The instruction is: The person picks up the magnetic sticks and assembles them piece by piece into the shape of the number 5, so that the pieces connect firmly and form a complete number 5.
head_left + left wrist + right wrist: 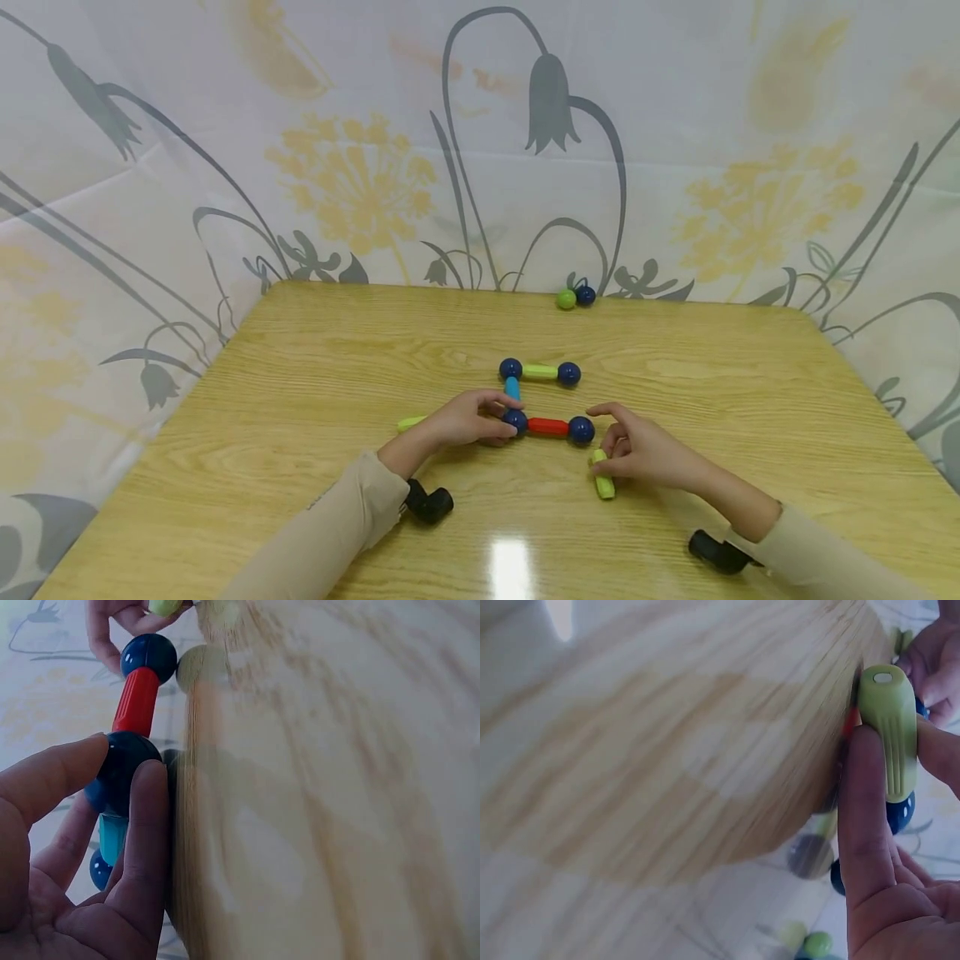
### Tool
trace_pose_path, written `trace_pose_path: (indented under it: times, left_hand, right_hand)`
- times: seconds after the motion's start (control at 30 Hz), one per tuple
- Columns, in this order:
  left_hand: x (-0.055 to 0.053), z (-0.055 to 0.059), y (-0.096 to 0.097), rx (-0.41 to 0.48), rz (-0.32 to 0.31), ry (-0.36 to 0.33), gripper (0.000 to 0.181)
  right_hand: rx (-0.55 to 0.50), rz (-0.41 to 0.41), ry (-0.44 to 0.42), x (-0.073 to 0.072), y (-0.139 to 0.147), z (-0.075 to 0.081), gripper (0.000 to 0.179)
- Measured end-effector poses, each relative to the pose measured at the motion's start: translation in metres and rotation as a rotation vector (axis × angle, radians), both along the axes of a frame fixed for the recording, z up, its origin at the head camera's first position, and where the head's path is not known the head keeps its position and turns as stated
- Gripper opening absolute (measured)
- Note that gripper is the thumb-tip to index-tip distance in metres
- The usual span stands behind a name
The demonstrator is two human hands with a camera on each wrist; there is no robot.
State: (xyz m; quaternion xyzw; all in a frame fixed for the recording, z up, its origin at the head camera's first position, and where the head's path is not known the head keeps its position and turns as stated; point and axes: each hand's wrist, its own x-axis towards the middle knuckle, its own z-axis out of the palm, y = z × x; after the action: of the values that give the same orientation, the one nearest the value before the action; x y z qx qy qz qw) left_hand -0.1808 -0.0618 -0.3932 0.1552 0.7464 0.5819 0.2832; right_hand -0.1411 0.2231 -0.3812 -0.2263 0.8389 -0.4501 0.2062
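My left hand (pixel 467 419) pinches a dark blue ball (pixel 120 769) between thumb and fingers. That ball joins a red rod (pixel 548 427) and a light blue rod (pixel 512 389). At the red rod's right end is another dark blue ball (pixel 581 430). The light blue rod runs back to a corner ball (pixel 511 369), from which a yellow-green rod (pixel 540 372) leads to an end ball (pixel 569 374). With thumb and fingers, my right hand (pixel 651 450) holds a loose yellow-green rod (pixel 895 735), just in front of the red rod's right ball and apart from it.
Beside the left wrist lies another yellow-green rod (pixel 411 423), partly hidden by that hand. A green ball (pixel 566 299) and a dark blue ball (pixel 586 296) sit at the wooden table's (pixel 360 333) back edge. Patterned cloth (pixel 495 183) hangs behind. Black wrist mounts show under both sleeves.
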Motion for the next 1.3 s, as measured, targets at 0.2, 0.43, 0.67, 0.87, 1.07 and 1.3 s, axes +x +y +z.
trace_pose_path:
  times: [0.2, 0.43, 0.67, 0.87, 1.07, 1.3]
  left_hand:
    - [0.0, -0.001, 0.0, 0.006, 0.0, 0.006, 0.038]
    - [0.001, -0.002, -0.001, 0.006, 0.0, 0.01, 0.038]
    - [0.001, -0.002, -0.001, -0.003, -0.004, 0.023, 0.038]
    - [0.001, -0.001, 0.0, 0.004, -0.003, 0.017, 0.038]
    - [0.001, -0.001, 0.0, 0.0, 0.002, 0.011, 0.037]
    - [0.002, -0.001, 0.0, 0.012, 0.004, 0.005, 0.037]
  right_hand:
    - [-0.101, -0.051, -0.196, -0.002, -0.007, -0.003, 0.081]
    - [-0.166, -0.101, -0.274, -0.004, -0.013, -0.005, 0.086]
    - [-0.138, -0.089, -0.284, -0.008, -0.013, -0.003, 0.086]
    - [-0.072, -0.044, -0.18, -0.014, -0.005, 0.004, 0.073]
    - [-0.021, -0.059, -0.037, -0.029, 0.008, 0.007, 0.058]
    - [0.001, -0.113, 0.027, -0.05, 0.015, 0.01, 0.051]
